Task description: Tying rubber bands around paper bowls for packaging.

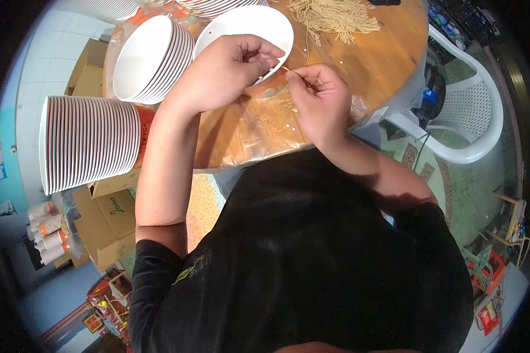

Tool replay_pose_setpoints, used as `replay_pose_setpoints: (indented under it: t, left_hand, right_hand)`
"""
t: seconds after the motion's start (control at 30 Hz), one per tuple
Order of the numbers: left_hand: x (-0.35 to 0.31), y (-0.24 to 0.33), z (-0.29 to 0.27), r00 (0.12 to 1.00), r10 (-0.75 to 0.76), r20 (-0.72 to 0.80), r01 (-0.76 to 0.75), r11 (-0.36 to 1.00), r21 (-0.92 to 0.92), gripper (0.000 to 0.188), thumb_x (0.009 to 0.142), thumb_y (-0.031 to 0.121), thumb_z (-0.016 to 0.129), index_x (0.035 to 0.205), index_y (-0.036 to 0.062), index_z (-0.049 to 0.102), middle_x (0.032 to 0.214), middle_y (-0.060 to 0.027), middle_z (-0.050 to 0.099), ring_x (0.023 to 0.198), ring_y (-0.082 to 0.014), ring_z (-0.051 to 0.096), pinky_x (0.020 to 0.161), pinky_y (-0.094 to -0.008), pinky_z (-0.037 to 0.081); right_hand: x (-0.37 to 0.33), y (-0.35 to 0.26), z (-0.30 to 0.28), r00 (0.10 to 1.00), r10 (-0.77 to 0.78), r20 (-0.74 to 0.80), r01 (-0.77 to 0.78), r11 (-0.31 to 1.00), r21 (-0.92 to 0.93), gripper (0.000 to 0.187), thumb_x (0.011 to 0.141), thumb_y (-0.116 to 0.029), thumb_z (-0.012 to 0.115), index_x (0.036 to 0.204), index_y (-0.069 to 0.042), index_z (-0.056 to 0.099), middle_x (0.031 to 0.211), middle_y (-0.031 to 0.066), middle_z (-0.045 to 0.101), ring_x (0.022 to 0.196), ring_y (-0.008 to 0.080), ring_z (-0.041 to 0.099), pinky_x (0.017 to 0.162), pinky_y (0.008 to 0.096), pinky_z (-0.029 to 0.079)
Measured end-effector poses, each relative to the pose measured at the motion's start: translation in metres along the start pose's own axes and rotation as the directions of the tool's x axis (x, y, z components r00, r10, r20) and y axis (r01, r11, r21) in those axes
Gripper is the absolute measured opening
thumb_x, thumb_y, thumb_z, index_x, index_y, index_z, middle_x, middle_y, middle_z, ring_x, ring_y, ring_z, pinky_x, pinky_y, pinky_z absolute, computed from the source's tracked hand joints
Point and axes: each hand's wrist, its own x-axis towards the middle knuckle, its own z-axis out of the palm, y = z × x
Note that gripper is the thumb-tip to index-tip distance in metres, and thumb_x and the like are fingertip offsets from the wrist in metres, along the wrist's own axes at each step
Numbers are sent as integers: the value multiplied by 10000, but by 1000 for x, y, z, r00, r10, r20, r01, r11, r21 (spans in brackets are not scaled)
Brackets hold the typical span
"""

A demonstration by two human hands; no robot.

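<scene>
A white paper bucket (pixel 241 26) with small punched holes near its rim lies tilted on the table. My left hand (pixel 232 67) reaches over it, fingers curled closed at the rim on its right side. Just right of that rim, my right hand (pixel 324 97) pinches a thin tan cord (pixel 286 69) between thumb and forefinger. The cord's end by the left fingertips is partly hidden. Beyond both hands lies a loose bundle of tan cords (pixel 335 20) at the far side of the table.
Nested white buckets (pixel 150 62) lie behind my left forearm, and a longer stack (pixel 91 141) juts past the table's left edge. Small white paper dots (pixel 291 127) are scattered on the plastic-covered wooden table (pixel 388 65). A white plastic chair (pixel 468 112) stands right; cardboard boxes (pixel 109 223) sit lower left.
</scene>
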Motion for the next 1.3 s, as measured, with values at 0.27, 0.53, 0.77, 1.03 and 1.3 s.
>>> replay_pose_setpoints:
  t: [0.27,0.53,0.77,1.03,1.3]
  left_hand:
    - [4,-5,-2,996,81,42,-79,996,-45,277,1134,108,699,1328,-81,756,1149,-41,800,1055,-81,712,932,-266,588]
    - [2,15,2,997,-81,8,77,969,234,168,1116,116,713,1165,-32,777,958,-26,756,876,-62,637,833,-273,579]
    - [-7,4,-7,947,247,-206,-154,911,382,245,1112,193,733,1193,-37,758,1053,-142,824,915,-201,778,858,-370,619]
    - [-33,26,24,911,91,-403,44,949,313,323,1059,301,772,1035,-20,810,828,-227,762,793,-382,773,750,-429,600]
    - [-19,12,26,967,86,-239,-57,991,124,269,1078,275,794,1157,24,849,1036,-111,873,873,-303,795,884,-407,624]
  right_hand:
    - [1,-5,3,998,-46,30,47,999,-26,106,1017,-57,838,1015,30,778,891,43,816,778,40,678,691,248,551]
    - [8,-11,-2,997,-28,77,38,991,-131,122,1021,-95,843,1025,14,789,884,47,814,774,52,705,688,250,554]
    - [18,-21,-14,969,25,247,23,982,-189,129,1036,-104,822,1045,17,778,862,36,803,740,53,688,664,255,541]
    - [15,-31,-9,969,-23,246,89,962,-258,115,1040,-87,799,1050,21,763,865,55,804,741,55,694,671,261,549]
    - [17,-25,-11,960,-48,275,111,969,-220,92,1032,-66,782,1061,19,763,883,75,815,769,84,727,696,280,573]
